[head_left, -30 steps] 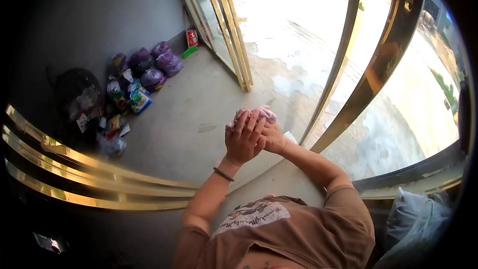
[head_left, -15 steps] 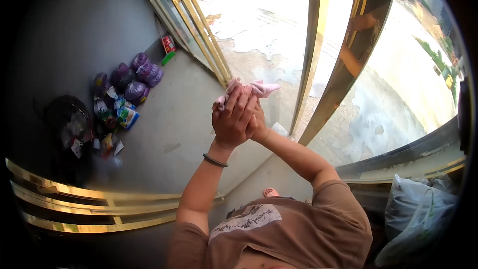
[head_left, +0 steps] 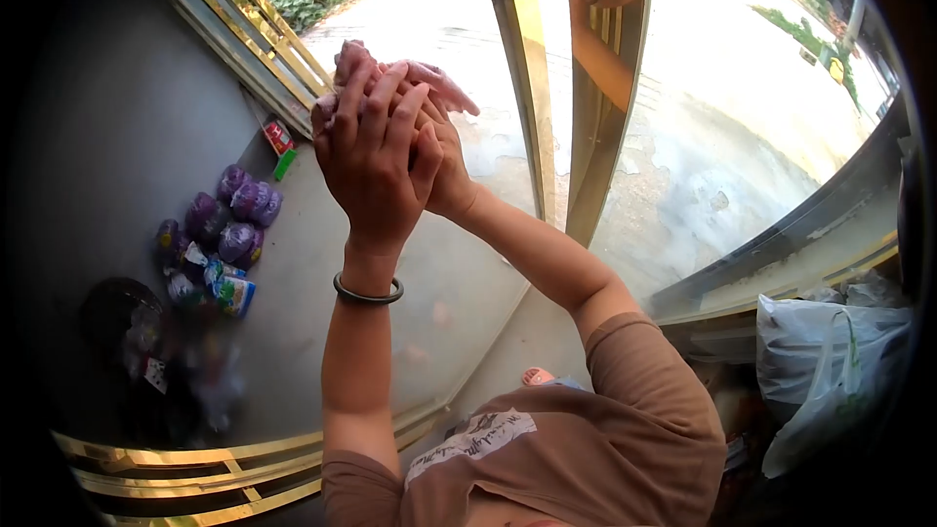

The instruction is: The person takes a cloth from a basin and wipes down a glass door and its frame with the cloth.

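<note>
Out by the open doorway, grey floor (head_left: 312, 303) spreads leftward to a wall (head_left: 117, 127), a gold-edged post (head_left: 532, 78) stands on the right, and purple bags (head_left: 239, 205) sit heaped by the wall. The left hand (head_left: 376, 151) is up front, with the right hand (head_left: 447, 161) partly hidden behind it, both grips bunched over a pink cloth (head_left: 444, 85) that pokes out past the fingers. Looks to me like a two-handed press at long reach; can't tell if the cloth is touching anything else. I'd say sliding it calls for even pressure from both palms. Room-wise, the post looks like the tight edge; left seems looser, bags well apart from the hands.
</note>
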Tool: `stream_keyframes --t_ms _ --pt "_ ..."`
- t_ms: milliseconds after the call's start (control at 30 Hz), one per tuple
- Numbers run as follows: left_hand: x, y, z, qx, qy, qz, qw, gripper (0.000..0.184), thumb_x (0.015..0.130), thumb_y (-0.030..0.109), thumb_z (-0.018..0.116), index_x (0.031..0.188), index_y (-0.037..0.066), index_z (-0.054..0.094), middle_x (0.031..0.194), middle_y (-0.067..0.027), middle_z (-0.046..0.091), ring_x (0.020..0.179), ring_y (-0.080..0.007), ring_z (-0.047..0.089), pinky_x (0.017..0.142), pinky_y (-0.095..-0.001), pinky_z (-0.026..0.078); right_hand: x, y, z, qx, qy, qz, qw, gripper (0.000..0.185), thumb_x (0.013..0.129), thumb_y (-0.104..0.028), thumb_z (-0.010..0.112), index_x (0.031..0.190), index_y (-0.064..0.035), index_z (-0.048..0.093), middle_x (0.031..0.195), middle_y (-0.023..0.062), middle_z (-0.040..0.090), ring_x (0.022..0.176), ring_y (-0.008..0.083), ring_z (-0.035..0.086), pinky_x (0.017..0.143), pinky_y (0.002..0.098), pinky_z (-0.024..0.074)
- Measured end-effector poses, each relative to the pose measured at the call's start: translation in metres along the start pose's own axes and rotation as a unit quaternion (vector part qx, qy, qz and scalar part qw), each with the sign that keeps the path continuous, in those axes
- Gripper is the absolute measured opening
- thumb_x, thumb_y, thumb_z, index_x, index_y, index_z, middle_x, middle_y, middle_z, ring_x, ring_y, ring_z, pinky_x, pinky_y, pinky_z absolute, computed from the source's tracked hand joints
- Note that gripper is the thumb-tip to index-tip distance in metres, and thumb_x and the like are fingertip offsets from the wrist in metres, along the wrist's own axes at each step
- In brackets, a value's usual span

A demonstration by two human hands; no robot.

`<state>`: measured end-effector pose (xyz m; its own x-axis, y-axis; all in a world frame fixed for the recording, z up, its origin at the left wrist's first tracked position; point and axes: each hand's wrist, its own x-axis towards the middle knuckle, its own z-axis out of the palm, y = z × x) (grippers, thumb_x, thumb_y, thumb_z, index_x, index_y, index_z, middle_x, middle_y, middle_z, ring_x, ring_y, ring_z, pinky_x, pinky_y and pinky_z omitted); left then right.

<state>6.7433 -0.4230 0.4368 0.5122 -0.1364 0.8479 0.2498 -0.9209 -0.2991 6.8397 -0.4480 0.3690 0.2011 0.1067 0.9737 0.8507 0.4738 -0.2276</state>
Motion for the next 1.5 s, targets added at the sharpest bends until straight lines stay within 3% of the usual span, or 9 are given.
stream_keyframes --t_ms 67,467,767,933,1067,1100,1200,1300,1500 --pt "0.026 0.000 0.011 -0.003 -0.007 0.013 1.000 0.028 0.094 0.025 0.054 0.114 0.013 0.071 0.132 -0.0038 0.065 0.136 -0.0256 0.050 0.112 -0.0485 0.033 0.019 0.006 0.003 0.008 0.105 0.008 0.994 0.034 0.085 -0.016 0.070 0.117 -0.0039 0.069 0.127 0.0168 0.065 0.124 0.0394 0.057 0.108 0.0501 0.0430" --pt "-0.231 0.093 0.189 -0.134 -0.333 0.111 0.927 0.018 0.090 0.032 0.065 0.095 0.016 0.074 0.120 0.0008 0.070 0.128 -0.0163 0.058 0.099 -0.0381 0.042 -0.285 0.009 0.011 -0.023 0.108 0.434 0.894 0.040 0.093 -0.029 0.066 0.127 -0.0074 0.063 0.134 0.0135 0.061 0.127 0.0347 0.054 0.108 0.0490 0.0412" --pt "-0.052 0.069 0.114 -0.217 -0.183 -0.025 0.959 0.028 0.092 0.026 0.068 0.113 0.009 0.073 0.120 -0.0025 0.073 0.126 -0.0248 0.060 0.101 -0.0387 0.042 -0.194 0.110 0.030 0.043 0.161 0.276 0.947 0.053 0.097 -0.039 0.065 0.144 -0.0186 0.052 0.148 0.0096 0.050 0.140 0.0295 0.040 0.116 0.0489 0.0295" --pt "-0.065 0.097 0.165 -0.107 -0.268 0.031 0.957 0.040 0.090 0.030 0.070 0.125 0.011 0.067 0.142 -0.0053 0.060 0.138 -0.0250 0.049 0.107 -0.0453 0.037 -0.146 0.102 -0.016 -0.364 0.069 0.306 0.877 0.065 0.097 -0.036 0.063 0.146 0.0018 0.043 0.146 0.0179 0.048 0.138 0.0315 0.043 0.117 0.0394 0.0332" --pt "-0.173 0.131 0.242 -0.135 -0.356 0.103 0.919 0.042 0.089 0.030 0.070 0.127 0.011 0.067 0.144 -0.0059 0.058 0.139 -0.0269 0.046 0.110 -0.0466 0.035 -0.305 0.159 -0.006 -0.251 0.055 0.433 0.864 0.062 0.109 -0.030 0.041 0.160 -0.0027 0.019 0.163 0.0076 0.029 0.152 0.0190 0.024 0.123 0.0290 0.0191" --pt "-0.209 0.142 0.261 -0.140 -0.387 0.119 0.904 0.043 0.089 0.030 0.070 0.127 0.011 0.066 0.145 -0.0061 0.057 0.140 -0.0274 0.046 0.110 -0.0469 0.035 -0.339 0.154 -0.005 -0.002 0.176 0.432 0.884 0.065 0.109 -0.030 0.041 0.161 -0.0030 0.015 0.166 0.0075 0.024 0.153 0.0191 0.020 0.124 0.0294 0.0170" --pt "-0.311 0.161 0.294 -0.165 -0.484 0.144 0.848 0.044 0.089 0.029 0.071 0.128 0.011 0.066 0.146 -0.0066 0.056 0.141 -0.0288 0.044 0.112 -0.0479 0.033 -0.445 0.130 0.002 0.575 0.465 0.255 0.624 0.069 0.107 -0.030 0.040 0.163 -0.0037 0.009 0.171 0.0079 0.013 0.157 0.0192 0.013 0.126 0.0307 0.0127" --pt "-0.377 0.161 0.285 -0.195 -0.542 0.130 0.807 0.046 0.088 0.029 0.071 0.130 0.012 0.065 0.148 -0.0071 0.054 0.142 -0.0302 0.042 0.114 -0.0488 0.032 -0.548 0.103 0.015 0.300 0.305 0.530 0.732 0.068 0.107 -0.026 0.040 0.163 -0.0044 0.007 0.172 0.0084 0.007 0.157 0.0196 0.010 0.127 0.0320 0.0117" --pt "-0.371 0.143 0.197 -0.276 -0.499 0.001 0.821 0.049 0.087 0.029 0.071 0.132 0.012 0.064 0.151 -0.0081 0.051 0.145 -0.0330 0.038 0.117 -0.0508 0.029 -0.467 0.029 0.024 0.352 0.324 0.487 0.731 0.063 0.107 -0.019 0.041 0.162 -0.0048 0.015 0.169 0.0096 0.019 0.156 0.0205 0.017 0.126 0.0332 0.0178"
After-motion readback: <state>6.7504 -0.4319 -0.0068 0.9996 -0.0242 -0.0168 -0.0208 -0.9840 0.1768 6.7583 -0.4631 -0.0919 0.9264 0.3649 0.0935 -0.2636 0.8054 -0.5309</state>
